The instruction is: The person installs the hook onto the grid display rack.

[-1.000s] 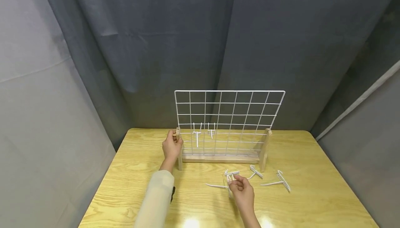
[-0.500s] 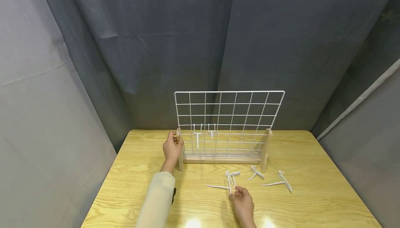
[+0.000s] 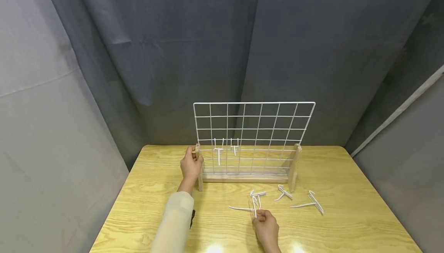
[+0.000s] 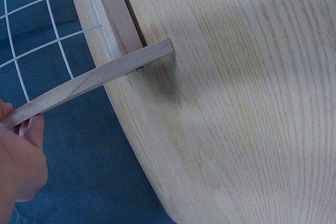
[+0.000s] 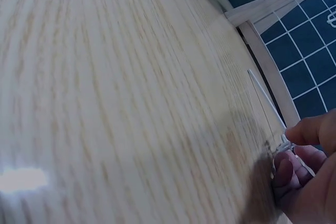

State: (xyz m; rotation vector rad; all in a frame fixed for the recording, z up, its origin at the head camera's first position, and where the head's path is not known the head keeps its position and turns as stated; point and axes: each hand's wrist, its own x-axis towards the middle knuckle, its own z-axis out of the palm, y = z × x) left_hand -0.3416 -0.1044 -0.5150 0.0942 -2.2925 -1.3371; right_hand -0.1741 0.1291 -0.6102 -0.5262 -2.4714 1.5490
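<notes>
A white wire grid panel (image 3: 256,102) stands in a wooden base with two upright end posts. My left hand (image 3: 190,167) grips the upper part of the left wooden post (image 4: 100,75). On the table in front, my right hand (image 3: 267,228) pinches the near end of a white wire display hook (image 3: 241,208), its long prong pointing left. The thumb and fingers (image 5: 310,129) cover part of that hook in the right wrist view. Right behind it, overlapping it in the head view, lies another white hook (image 3: 260,193). Two hooks, one longer (image 3: 219,156) and one shorter (image 3: 234,150), hang on the grid's left half.
Two more white hooks, a small one (image 3: 284,193) and a longer one (image 3: 312,204), lie to the right on the wooden table (image 3: 354,214). Dark curtains (image 3: 187,52) hang behind the table, with pale ones at the sides.
My right hand has drawn slightly towards the table's front, from the middle of the hook to its near end. The left hand keeps its grip on the post.
</notes>
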